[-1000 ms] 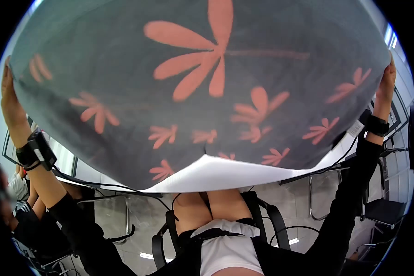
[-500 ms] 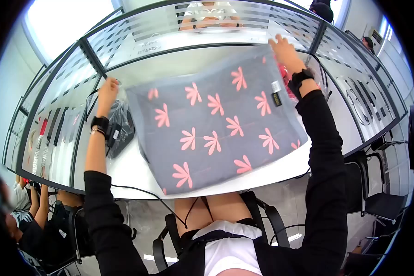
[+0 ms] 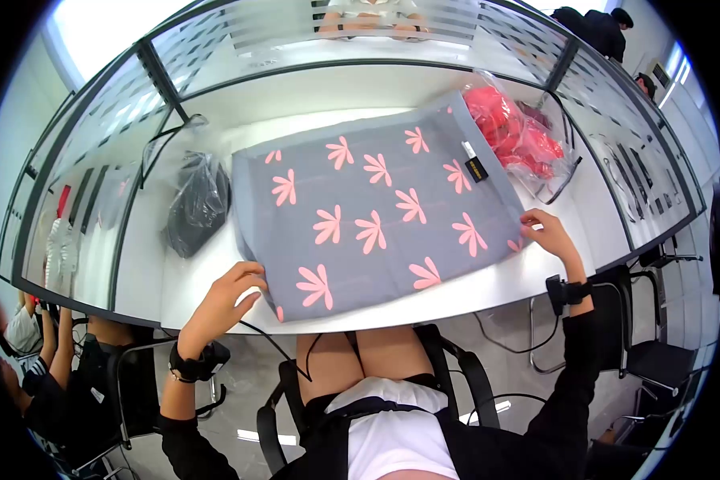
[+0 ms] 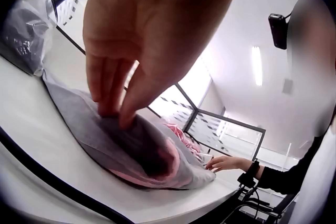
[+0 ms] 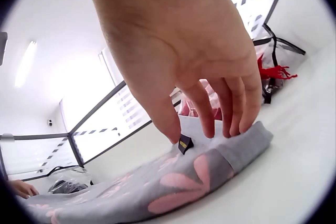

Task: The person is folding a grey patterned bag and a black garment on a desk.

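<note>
A grey pillowcase [image 3: 352, 232] with pink leaf prints lies spread on the white table, a black label [image 3: 476, 168] near its right end. At its near left corner is my left hand [image 3: 220, 304]; in the left wrist view thumb and fingertips pinch the edge, where the fabric bulges up into a dark hollow. My right hand [image 3: 550, 234] is at the near right corner. From the right wrist view, its fingers [image 5: 231, 108] hang down loosely spread, tips at the cloth's surface, thumb apart from them.
On the left stands a clear bag with something black in it [image 3: 196, 204]. At the back right lies a clear bag of red items [image 3: 512, 132]. Framed glass panels [image 3: 360, 48] border the table, and a black cable [image 3: 276, 348] runs over its front edge.
The pillowcase was held up close to the head camera, then lowered onto the table. Both hands have since moved from its far corners to its near corners.
</note>
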`<act>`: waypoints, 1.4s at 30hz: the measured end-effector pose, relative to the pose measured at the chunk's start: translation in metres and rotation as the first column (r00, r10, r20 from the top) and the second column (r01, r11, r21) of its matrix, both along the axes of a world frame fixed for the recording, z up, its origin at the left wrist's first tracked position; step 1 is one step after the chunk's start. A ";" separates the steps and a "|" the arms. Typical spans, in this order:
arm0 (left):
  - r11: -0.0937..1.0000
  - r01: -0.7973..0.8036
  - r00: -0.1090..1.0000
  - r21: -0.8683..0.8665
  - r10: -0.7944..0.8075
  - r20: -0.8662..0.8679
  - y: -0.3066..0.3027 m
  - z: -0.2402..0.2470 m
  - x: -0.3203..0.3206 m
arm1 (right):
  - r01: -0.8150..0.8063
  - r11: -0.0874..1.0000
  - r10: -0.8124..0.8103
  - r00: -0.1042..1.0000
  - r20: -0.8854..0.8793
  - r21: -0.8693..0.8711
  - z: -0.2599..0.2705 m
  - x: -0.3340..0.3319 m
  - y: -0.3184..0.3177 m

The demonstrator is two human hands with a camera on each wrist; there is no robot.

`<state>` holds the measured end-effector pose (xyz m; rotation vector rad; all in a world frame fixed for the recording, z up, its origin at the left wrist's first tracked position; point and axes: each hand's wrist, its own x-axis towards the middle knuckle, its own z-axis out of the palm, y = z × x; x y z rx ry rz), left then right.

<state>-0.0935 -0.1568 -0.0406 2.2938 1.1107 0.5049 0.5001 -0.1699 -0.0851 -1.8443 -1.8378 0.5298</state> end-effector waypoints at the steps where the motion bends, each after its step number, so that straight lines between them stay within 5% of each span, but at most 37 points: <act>1: 0.997 0.034 0.999 0.074 -0.033 -0.010 0.001 -0.009 -0.001 | 0.021 1.000 -0.022 1.000 0.005 0.018 -0.003 -0.001 -0.004; 3: 0.998 0.025 0.996 0.052 -0.021 -0.084 0.007 -0.024 -0.004 | 0.059 0.996 -0.060 0.998 0.010 0.061 -0.009 -0.011 -0.010; 6: 0.997 0.050 0.994 0.052 -0.045 -0.100 0.013 -0.031 -0.002 | -0.215 0.931 0.112 0.938 0.329 0.297 -0.007 -0.030 -0.014; 10: 0.998 0.051 0.992 0.030 -0.048 -0.114 0.014 -0.037 0.006 | -0.144 0.988 0.151 0.972 0.182 -0.049 0.009 -0.057 -0.026; 14: 0.992 0.122 0.982 -0.016 -0.123 -0.142 0.026 -0.048 0.012 | -0.210 0.972 0.169 0.935 0.313 0.103 -0.005 -0.059 -0.027; 15: 0.969 0.034 0.999 -0.245 -0.032 0.014 0.018 -0.032 0.023 | -0.197 0.974 0.155 0.939 0.307 0.111 -0.006 -0.061 -0.028; 18: 0.862 0.003 0.999 -0.506 -0.024 -0.035 0.025 -0.034 0.023 | -0.161 0.976 0.110 0.945 0.308 0.144 -0.009 -0.070 -0.028; 23: 0.859 -0.096 0.995 -0.502 0.083 -0.048 0.022 -0.021 0.008 | -0.135 0.968 0.045 0.924 0.379 0.213 -0.017 -0.076 -0.027; 27: 0.759 -0.084 0.951 -0.646 0.255 0.176 0.008 -0.025 -0.028 | -0.132 0.971 0.056 0.935 0.350 0.198 -0.019 -0.078 -0.026; 31: 0.929 -0.121 0.915 -0.351 0.242 0.323 -0.022 -0.033 -0.039 | -0.119 0.972 0.015 0.894 0.448 0.204 -0.016 -0.080 -0.025; 34: 0.874 -0.054 0.788 -0.483 0.334 0.517 -0.041 -0.047 -0.044 | -0.086 0.981 -0.012 0.867 0.499 0.172 -0.016 -0.086 -0.025; 35: 0.889 0.015 0.822 -0.459 0.250 0.512 -0.042 -0.060 -0.056 | -0.081 0.983 -0.014 0.862 0.507 0.166 -0.016 -0.088 -0.025; 38: 0.745 0.001 0.767 -0.667 0.428 0.478 -0.058 -0.043 -0.040 | -0.058 0.988 -0.023 0.858 0.513 0.142 -0.018 -0.088 -0.022; 42: 0.704 0.054 0.760 -0.708 0.431 0.487 -0.064 -0.061 -0.047 | -0.012 0.999 0.032 0.886 0.463 -0.046 -0.009 -0.093 -0.015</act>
